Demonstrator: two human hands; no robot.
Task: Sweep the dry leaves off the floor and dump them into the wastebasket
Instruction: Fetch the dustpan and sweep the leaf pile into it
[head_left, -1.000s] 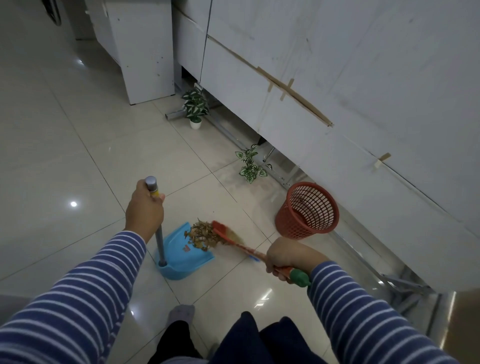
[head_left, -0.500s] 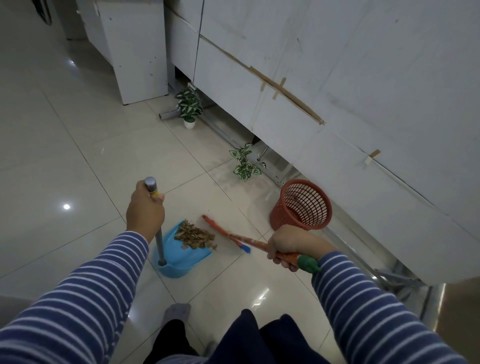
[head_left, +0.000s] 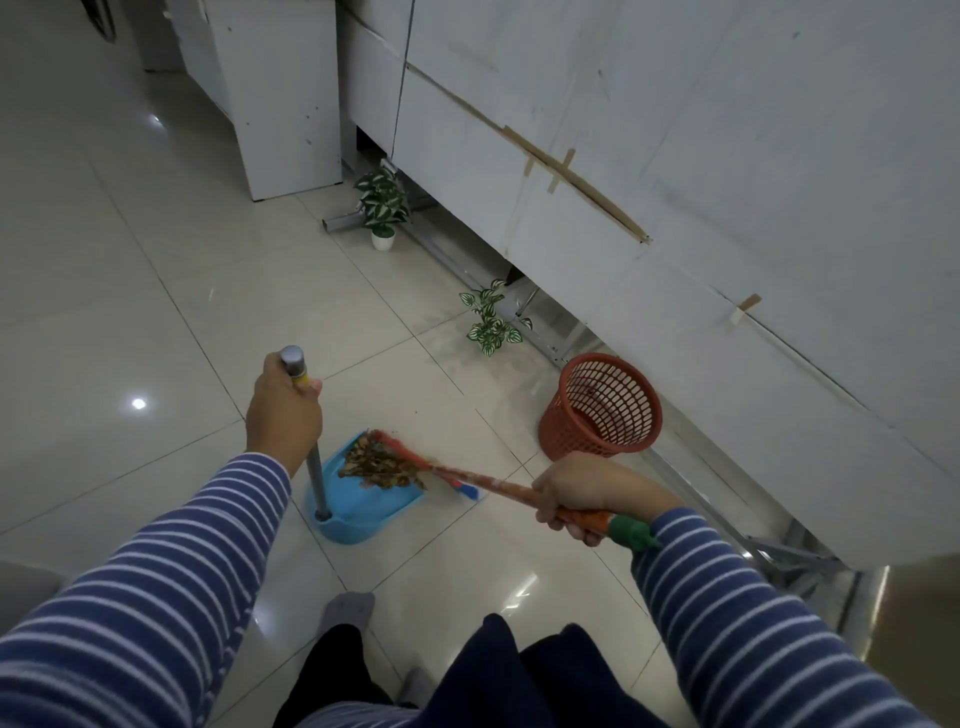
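Dim, wide-angle warp; ceiling glare on floor (head_left: 104, 312).

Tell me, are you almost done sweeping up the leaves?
Nearly. Done: the dry leaves lie heaped in the blue dustpan. In hand: the left hand holds the dustpan's upright handle, and the right hand grips the broom, its bristles against the heap. Left: tipping the dustpan into the red wastebasket, which stands apart, to the right.
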